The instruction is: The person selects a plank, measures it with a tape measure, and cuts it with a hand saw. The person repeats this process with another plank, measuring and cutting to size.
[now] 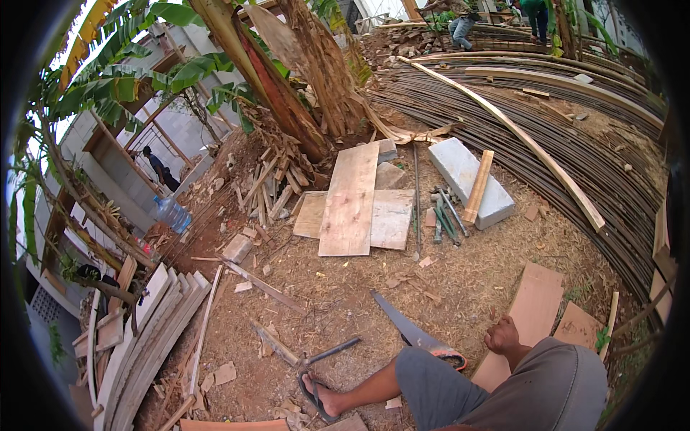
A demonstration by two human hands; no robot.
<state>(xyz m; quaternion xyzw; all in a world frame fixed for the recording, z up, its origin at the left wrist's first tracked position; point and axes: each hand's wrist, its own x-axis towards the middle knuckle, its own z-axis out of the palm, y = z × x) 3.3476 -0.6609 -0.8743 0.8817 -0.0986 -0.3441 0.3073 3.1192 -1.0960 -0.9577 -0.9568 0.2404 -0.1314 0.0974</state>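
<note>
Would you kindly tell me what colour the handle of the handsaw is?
The handle is orange with dark parts, best seen in the head view.

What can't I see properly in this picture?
In the head view:
Saw: the left knee seems to hide part of its handle.
Reddish board: the right knee covers some.
Person in green: cut off by the upper edge.
Faraway person, left: hands too small.

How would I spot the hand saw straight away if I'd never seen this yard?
Start at the person's grey shorts, bottom and right of centre. Just beyond the left knee, on the dry ground, lies the hand saw, its long blade narrowing toward the upper left. Unlike the slim dark bar to its left, it has an orange-edged handle.
</note>
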